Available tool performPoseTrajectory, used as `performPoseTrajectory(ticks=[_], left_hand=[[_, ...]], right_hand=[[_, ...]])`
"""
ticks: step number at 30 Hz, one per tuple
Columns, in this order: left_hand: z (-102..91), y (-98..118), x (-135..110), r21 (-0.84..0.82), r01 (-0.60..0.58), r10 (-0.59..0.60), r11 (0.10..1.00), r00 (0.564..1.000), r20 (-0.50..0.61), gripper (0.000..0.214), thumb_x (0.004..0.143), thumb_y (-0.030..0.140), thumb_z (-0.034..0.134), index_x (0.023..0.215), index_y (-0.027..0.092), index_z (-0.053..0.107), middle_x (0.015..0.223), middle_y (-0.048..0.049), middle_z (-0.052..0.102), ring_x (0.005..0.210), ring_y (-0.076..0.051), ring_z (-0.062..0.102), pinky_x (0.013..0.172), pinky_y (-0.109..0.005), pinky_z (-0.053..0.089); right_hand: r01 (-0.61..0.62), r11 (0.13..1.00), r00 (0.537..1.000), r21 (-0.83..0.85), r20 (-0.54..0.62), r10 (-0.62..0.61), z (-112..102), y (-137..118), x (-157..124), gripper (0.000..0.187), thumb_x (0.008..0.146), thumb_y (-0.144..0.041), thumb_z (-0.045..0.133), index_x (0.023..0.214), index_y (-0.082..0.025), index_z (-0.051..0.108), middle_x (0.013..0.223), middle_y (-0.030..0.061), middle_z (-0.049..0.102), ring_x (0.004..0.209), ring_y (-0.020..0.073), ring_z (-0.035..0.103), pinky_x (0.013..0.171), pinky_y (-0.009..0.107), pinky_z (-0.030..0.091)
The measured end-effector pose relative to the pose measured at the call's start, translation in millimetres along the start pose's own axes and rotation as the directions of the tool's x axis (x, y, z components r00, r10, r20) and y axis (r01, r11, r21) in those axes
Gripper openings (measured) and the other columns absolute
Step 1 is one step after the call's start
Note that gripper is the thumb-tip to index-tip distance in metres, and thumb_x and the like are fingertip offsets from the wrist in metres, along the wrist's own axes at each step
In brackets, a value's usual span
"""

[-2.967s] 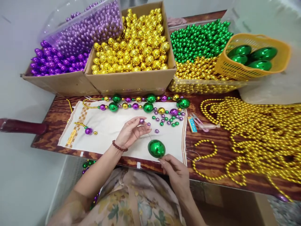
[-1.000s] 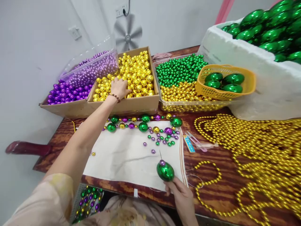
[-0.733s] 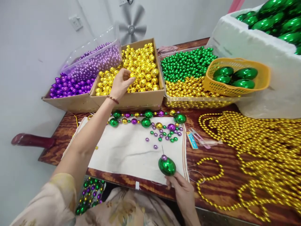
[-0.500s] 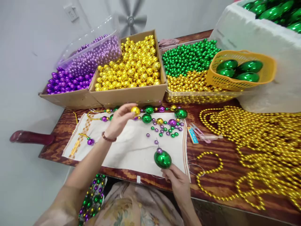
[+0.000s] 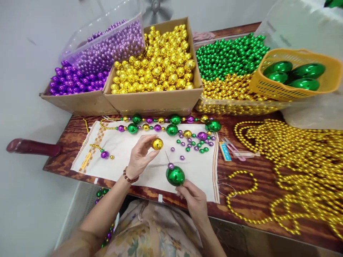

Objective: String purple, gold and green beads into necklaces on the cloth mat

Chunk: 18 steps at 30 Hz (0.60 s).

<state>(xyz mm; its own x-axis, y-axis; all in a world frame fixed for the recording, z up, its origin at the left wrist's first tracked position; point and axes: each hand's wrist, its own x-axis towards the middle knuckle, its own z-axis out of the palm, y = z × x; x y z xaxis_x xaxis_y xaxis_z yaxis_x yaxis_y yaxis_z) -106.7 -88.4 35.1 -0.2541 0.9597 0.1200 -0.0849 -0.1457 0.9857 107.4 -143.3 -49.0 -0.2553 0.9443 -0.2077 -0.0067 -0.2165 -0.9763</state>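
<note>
While the left hand pinches a gold bead between thumb and fingers, head view has the right hand gripping the lower end of a green ball. Purple bead sits at the ball's upper end, needle sticking out past it. Gold bead is near the needle tip, not touching. Both held over the towel; strand along its far edge, small beads loose below that.
</note>
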Motion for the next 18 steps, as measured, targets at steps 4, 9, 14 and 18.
performPoseTrajectory(ticks=[4, 9, 14, 18], left_hand=[[-1.9, -2, -1, 0.036, -0.061, 0.06, 0.998, 0.998, 0.035, 0.034, 0.076, 0.019, 0.078, 0.109, 0.026, 0.074, 0.115, -0.0082, 0.062, 0.113, -0.021, 0.057, 0.098, -0.031, 0.048], [4.0, -6, 3, -0.258, 0.14, -0.145, 0.956, 0.989, 0.0, 0.035, 0.072, 0.024, 0.081, 0.105, 0.023, 0.07, 0.117, -0.0066, 0.063, 0.095, -0.017, 0.064, 0.077, -0.026, 0.052], [11.0, -23, 5, -0.365, 0.241, -0.268, 0.899, 0.963, -0.025, 0.038, 0.07, 0.026, 0.083, 0.102, 0.02, 0.065, 0.093, -0.002, 0.063, 0.083, -0.013, 0.065, 0.066, -0.02, 0.05], [8.8, -38, 2, -0.175, 0.088, -0.1, 0.981, 0.993, -0.058, 0.041, 0.074, 0.024, 0.081, 0.112, 0.021, 0.066, 0.099, -0.0028, 0.064, 0.092, -0.014, 0.064, 0.081, -0.025, 0.052]], right_hand=[[0.001, 1.0, 1.0, -0.006, 0.007, -0.001, 1, 4, 1, 0.024, 0.086, -0.029, 0.059, 0.065, -0.018, 0.066, 0.059, -0.0002, 0.056, 0.055, 0.0135, 0.05, 0.053, 0.026, 0.039], [-0.003, 1.0, 1.0, 0.017, 0.008, 0.003, 3, 7, 2, 0.023, 0.085, -0.026, 0.06, 0.064, -0.018, 0.065, 0.059, -0.0007, 0.056, 0.055, 0.0128, 0.05, 0.054, 0.025, 0.039], [-0.02, 0.999, 1.0, 0.048, -0.006, 0.02, 4, 7, 2, 0.022, 0.084, -0.027, 0.061, 0.065, -0.018, 0.066, 0.058, -0.0006, 0.056, 0.054, 0.0127, 0.049, 0.052, 0.025, 0.037], [-0.026, 0.998, 1.0, 0.052, -0.015, 0.026, 3, 8, 1, 0.022, 0.085, -0.028, 0.061, 0.066, -0.018, 0.067, 0.059, 0.0001, 0.058, 0.055, 0.0133, 0.05, 0.053, 0.025, 0.038]])
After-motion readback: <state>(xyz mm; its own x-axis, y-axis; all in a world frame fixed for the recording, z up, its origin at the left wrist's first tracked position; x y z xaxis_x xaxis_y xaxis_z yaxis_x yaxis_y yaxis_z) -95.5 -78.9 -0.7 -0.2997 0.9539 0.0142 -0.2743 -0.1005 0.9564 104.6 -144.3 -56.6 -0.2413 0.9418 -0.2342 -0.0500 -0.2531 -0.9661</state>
